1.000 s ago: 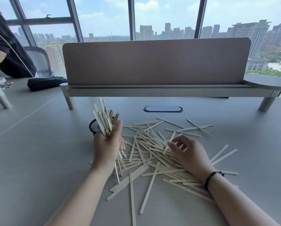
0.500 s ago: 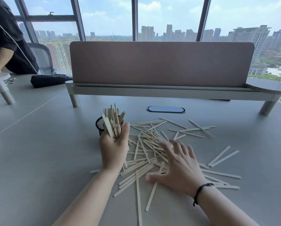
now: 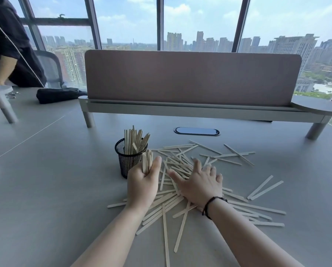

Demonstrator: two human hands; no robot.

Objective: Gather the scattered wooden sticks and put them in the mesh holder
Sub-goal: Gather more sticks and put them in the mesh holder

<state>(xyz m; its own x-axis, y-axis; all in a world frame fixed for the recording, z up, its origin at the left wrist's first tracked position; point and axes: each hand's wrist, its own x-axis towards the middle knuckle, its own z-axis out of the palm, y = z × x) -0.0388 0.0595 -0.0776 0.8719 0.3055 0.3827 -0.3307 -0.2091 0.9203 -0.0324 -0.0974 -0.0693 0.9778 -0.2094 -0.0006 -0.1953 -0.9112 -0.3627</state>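
A black mesh holder stands upright on the grey table, with several pale wooden sticks standing in it. Just right of it and nearer to me, my left hand grips a small bundle of sticks that points upward beside the holder's rim. Scattered sticks lie in a loose pile to the right of the holder. My right hand lies flat on that pile with its fingers spread, a dark cord around the wrist.
A brown desk divider on a raised grey shelf crosses the back of the table. A dark oval cable port sits behind the pile. A black pouch lies at back left, near a seated person's arm.
Most of the bundle has left my left hand and now stands in the holder; only a few sticks stay in its grip. My right hand has spread flat on the pile.
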